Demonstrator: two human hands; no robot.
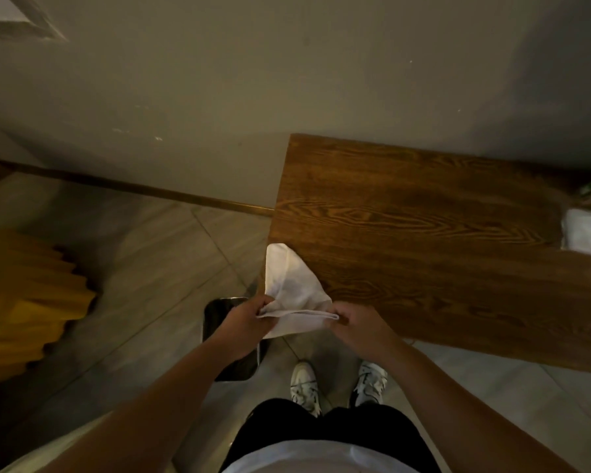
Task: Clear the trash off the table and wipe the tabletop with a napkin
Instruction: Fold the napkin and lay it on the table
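Pinching a white napkin (pixel 296 295) between them, left hand (pixel 244 320) and right hand (pixel 359 324) hover at the table (pixel 423 227) corner.

Both arms outstretched, left hand (pixel 244 320) and right hand (pixel 357 324) pinched closed.

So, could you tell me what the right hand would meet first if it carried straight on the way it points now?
The right hand points left, toward the left hand, and both pinch the white napkin between them. Going straight on, it would gather the napkin and then probably meet the left hand, though their relative depth is unclear.
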